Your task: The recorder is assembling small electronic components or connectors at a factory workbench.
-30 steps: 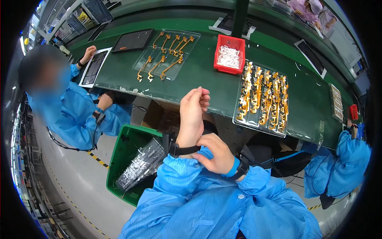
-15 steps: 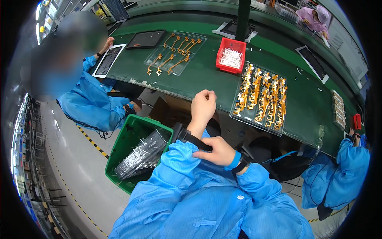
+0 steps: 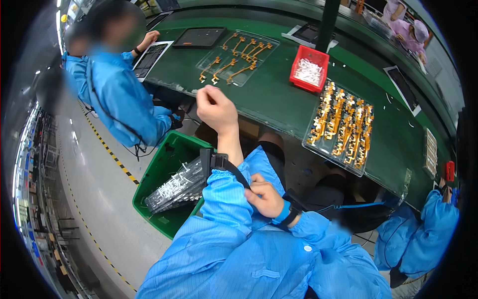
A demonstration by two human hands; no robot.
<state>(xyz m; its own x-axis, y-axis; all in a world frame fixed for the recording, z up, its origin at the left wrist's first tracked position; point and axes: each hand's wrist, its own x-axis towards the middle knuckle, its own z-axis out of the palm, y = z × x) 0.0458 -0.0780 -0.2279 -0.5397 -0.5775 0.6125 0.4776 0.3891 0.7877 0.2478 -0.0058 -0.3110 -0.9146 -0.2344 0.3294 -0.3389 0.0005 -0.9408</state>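
Note:
My left hand (image 3: 217, 110) is raised before the near edge of the bench, its fingers curled into a fist with nothing visible in them. A black strap (image 3: 238, 173) with a black buckle piece (image 3: 213, 160) goes round that forearm, over the blue sleeve cuff. My right hand (image 3: 267, 200) pinches the strap's lower end against the left sleeve; the tips of its fingers are partly hidden there. On the right wrist are a blue wristband (image 3: 283, 213) and a black band.
A green bin (image 3: 160, 225) with stacked clear trays stands at my left. The green bench (image 3: 279, 107) carries trays of orange flex cables (image 3: 341, 124), a red box (image 3: 309, 88) of white pieces and a black tray (image 3: 200, 38). Co-workers in blue sit left and right.
My left hand has moved left and up, with its forearm more upright. My right hand has stayed at the strap. The bench appears shifted to the right as the view has turned.

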